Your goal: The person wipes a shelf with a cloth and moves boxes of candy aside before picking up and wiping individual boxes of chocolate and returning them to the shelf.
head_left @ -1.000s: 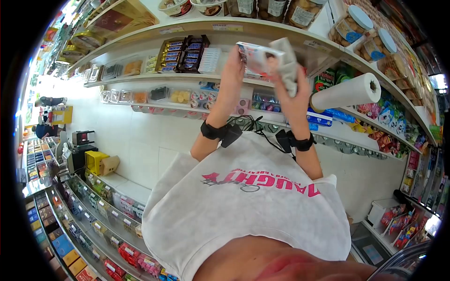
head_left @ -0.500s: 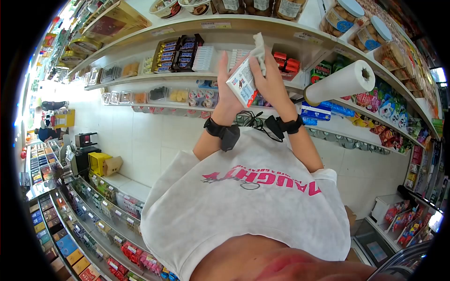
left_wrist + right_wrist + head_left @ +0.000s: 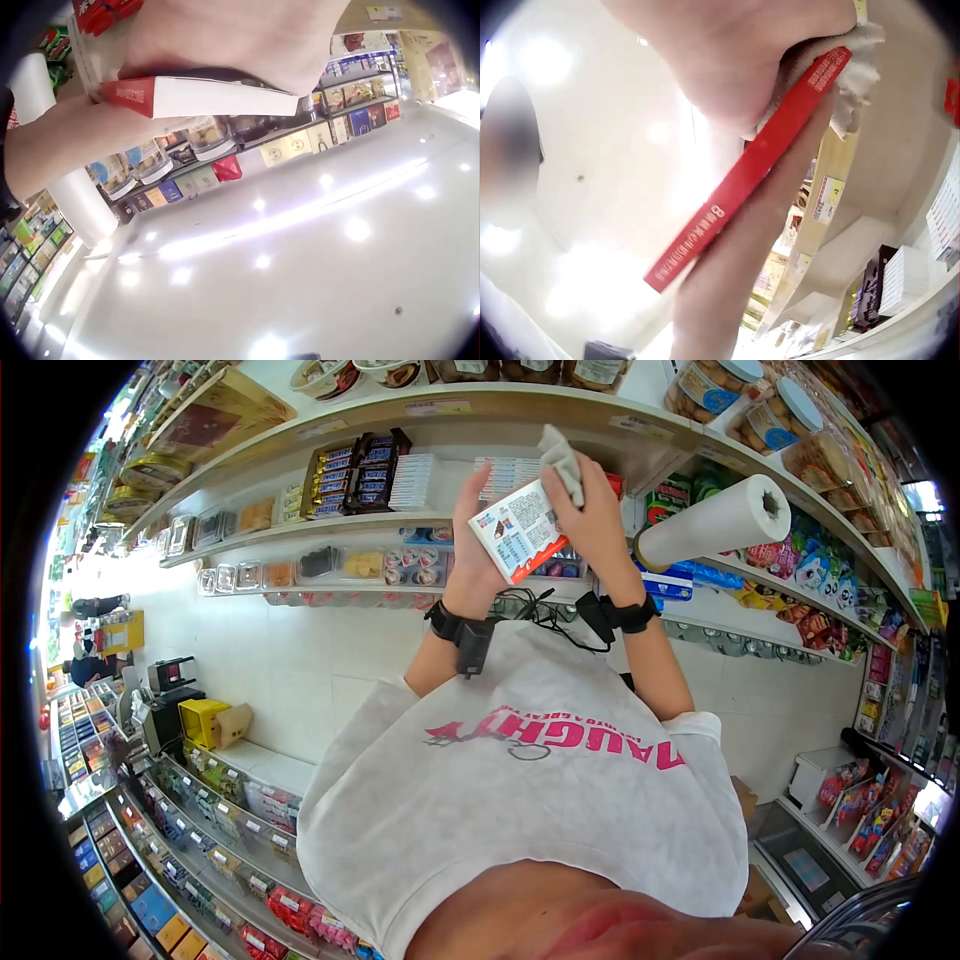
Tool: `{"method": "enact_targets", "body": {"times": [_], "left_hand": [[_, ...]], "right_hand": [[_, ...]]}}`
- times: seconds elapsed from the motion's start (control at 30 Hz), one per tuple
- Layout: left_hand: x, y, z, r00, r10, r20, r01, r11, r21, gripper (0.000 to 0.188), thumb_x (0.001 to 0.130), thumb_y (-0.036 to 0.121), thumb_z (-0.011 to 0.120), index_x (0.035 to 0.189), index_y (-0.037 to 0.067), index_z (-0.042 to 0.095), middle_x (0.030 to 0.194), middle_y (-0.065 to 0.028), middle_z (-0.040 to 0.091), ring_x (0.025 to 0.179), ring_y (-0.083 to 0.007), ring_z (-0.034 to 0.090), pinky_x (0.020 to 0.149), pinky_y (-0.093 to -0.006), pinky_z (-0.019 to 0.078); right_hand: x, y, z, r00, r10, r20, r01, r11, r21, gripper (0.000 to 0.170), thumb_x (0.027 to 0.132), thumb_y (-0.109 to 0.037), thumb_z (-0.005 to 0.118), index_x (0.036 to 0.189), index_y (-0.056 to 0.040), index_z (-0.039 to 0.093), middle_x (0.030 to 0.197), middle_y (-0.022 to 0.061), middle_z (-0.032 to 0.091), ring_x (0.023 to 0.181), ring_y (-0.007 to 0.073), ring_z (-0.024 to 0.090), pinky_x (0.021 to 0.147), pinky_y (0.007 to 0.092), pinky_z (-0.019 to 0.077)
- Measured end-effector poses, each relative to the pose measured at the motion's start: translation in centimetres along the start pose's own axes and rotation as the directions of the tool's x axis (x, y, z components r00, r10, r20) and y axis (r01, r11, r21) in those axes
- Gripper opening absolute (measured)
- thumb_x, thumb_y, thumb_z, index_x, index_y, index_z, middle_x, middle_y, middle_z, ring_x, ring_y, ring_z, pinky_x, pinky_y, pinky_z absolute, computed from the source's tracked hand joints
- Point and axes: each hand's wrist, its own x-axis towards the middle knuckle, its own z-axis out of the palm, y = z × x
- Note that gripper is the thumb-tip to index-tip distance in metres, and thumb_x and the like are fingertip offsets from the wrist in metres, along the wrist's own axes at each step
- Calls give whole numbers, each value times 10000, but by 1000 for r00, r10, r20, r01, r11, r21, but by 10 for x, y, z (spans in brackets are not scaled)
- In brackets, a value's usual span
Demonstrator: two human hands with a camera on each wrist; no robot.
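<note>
A flat white and red box (image 3: 515, 528), printed on its upturned face, is held in front of the shelf. My left hand (image 3: 470, 565) grips it from the left side, and part of that hand is hidden behind the box. In my right hand (image 3: 598, 525) is a crumpled pale grey cloth (image 3: 561, 463), held against the box's upper right corner. The right wrist view shows the box's narrow red side (image 3: 754, 169), with the cloth (image 3: 859, 67) bunched at its upper end. A plain white side (image 3: 225, 96) of the box faces the left wrist view.
Behind the hands, the shelf holds a stack of thin white boxes (image 3: 411, 482) and dark display boxes of wrapped bars (image 3: 375, 475). A white roll (image 3: 710, 525) juts out at right. Blue-lidded jars (image 3: 787, 422) stand above, and clear tubs (image 3: 362, 564) sit below.
The box has come down from near the shelf and turned its printed face up. Over the last half second it shifts slightly left and flattens, while the right hand keeps the cloth at its upper part.
</note>
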Motion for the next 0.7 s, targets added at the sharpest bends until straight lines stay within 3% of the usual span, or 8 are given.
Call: {"method": "enact_targets", "body": {"times": [0.07,0.17,0.33,0.4,0.47,0.53,0.6,0.7], "left_hand": [[-1,-1,5,987,68,-146,-55,994,94,612,969,463,555,1308,-44,613,1261,-207,701,1098,-363,718,973,-487,591],[7,15,-26,999,29,16,-27,995,-98,494,935,309,565,1272,-49,616,1250,-222,700,1102,-382,712,978,-505,590],[6,28,-11,966,26,259,17,986,-164,504,922,229,529,1333,-59,579,1352,-231,646,1186,-390,675,1027,-528,561],[-17,18,20,961,164,222,-219,943,251,562,942,225,522,1426,-60,508,1445,-231,578,1274,-382,622,1079,-529,521],[0,29,11,969,32,244,-53,995,79,562,988,242,596,1465,-38,497,1463,-216,574,1263,-338,637,1071,-472,529],[-4,29,13,982,81,172,-129,950,286,605,998,256,623,1502,-39,465,1505,-191,543,1337,-316,580,1129,-481,468],[0,41,-10,936,-20,352,-122,917,379,589,978,158,680,1498,-25,472,1486,-152,563,1323,-267,594,1111,-434,486],[-14,30,12,944,168,284,-321,673,666,526,1010,114,648,1504,10,499,1443,-110,595,1283,-184,599,1084,-353,494]], "right_hand": [[0,7,-2,996,84,-14,-82,989,122,480,992,-357,696,1260,33,616,1091,150,701,992,255,672,890,349,522],[-5,8,-9,980,190,52,-197,940,278,440,1013,-371,686,1236,6,643,1037,41,688,937,106,606,843,284,505],[-13,-6,-16,902,371,219,-430,736,523,441,1004,-358,704,1252,3,646,1022,32,688,951,115,630,795,271,526],[-16,-7,-16,911,388,142,-399,738,545,455,1002,-351,710,1267,11,639,1033,41,686,972,123,638,788,267,540],[-16,-1,-15,924,383,6,-322,769,552,453,1002,-339,715,1273,15,637,1082,53,683,998,129,633,824,273,541],[-12,14,-18,910,400,-105,-305,821,483,490,1006,-324,715,1327,28,600,1174,81,671,1060,151,632,909,295,529],[-9,36,-15,892,387,-234,-239,843,483,530,1009,-309,715,1379,34,553,1278,103,640,1100,162,625,956,319,510],[-1,-5,-14,857,492,-152,-226,625,747,524,1024,-277,694,1418,21,518,1349,115,607,1197,170,600,1000,327,491]]}}
